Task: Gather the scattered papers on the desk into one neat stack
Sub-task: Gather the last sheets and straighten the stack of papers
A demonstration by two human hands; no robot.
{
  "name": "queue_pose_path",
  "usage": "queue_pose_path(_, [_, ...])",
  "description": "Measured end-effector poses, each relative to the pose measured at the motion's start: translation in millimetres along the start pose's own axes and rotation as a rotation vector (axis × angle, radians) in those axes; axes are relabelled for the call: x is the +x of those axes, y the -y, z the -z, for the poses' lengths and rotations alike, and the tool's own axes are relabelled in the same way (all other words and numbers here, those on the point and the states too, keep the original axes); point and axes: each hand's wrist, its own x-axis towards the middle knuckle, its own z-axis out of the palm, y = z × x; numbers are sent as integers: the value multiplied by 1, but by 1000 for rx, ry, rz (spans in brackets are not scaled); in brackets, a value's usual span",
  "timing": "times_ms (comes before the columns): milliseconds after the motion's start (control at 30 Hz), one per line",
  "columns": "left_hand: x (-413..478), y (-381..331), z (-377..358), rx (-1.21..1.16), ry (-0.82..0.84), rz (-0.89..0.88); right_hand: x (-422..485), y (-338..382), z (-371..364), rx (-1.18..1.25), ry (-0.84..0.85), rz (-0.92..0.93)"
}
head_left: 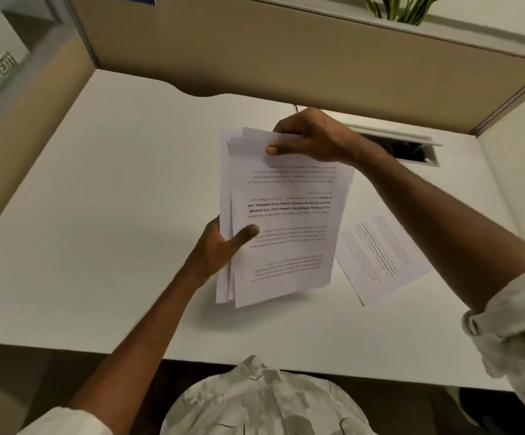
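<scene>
A bundle of several printed white sheets (pixel 286 215) is held up above the white desk (pixel 113 199), its edges uneven and fanned at the left and top. My left hand (pixel 220 249) grips the bundle's left edge, thumb lying across the top sheet. My right hand (pixel 311 136) pinches the far top edge, thumb on the front. A further printed paper (pixel 380 252) lies flat on the desk to the right of the bundle, partly under my right forearm, with another sheet's edge showing beneath it.
Beige cubicle partitions (pixel 286 58) wall the desk at the back and left. An open cable hatch (pixel 411 149) sits in the desk behind my right hand. A plant (pixel 405 7) stands on top of the partition. The desk's front edge runs close to my body.
</scene>
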Motion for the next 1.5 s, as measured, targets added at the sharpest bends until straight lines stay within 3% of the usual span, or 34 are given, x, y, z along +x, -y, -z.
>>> queue_pose_path(167, [7,4,-6,-33,-101,16,-3,-8,3,34,-40,-32])
queue_pose_path(433, [18,4,-20,-187,-100,84,-14,-22,16,106,-43,-71])
queue_pose_path(700, [10,54,-18,-130,-85,195,-32,-47,9,87,-116,-154])
queue_pose_path(833, [-3,92,-14,8,-60,237,-50,-69,6,131,-233,-207])
queue_pose_path(1000, [-14,122,-10,-27,-225,287,-81,-94,6,501,-651,-386])
queue_pose_path(1100, [-12,128,-11,-156,-314,332,-110,-110,-26,645,-788,-532])
queue_pose_path(1267, [-4,127,-19,-262,-386,375,-161,-91,-154,868,-879,-856])
queue_pose_path(1367, [-4,119,-27,-327,-401,400,-181,-63,-222,1066,-810,-971])
queue_pose_path(1500, [-2,110,-35,-233,-348,324,-195,-36,-263,1144,-597,-924])
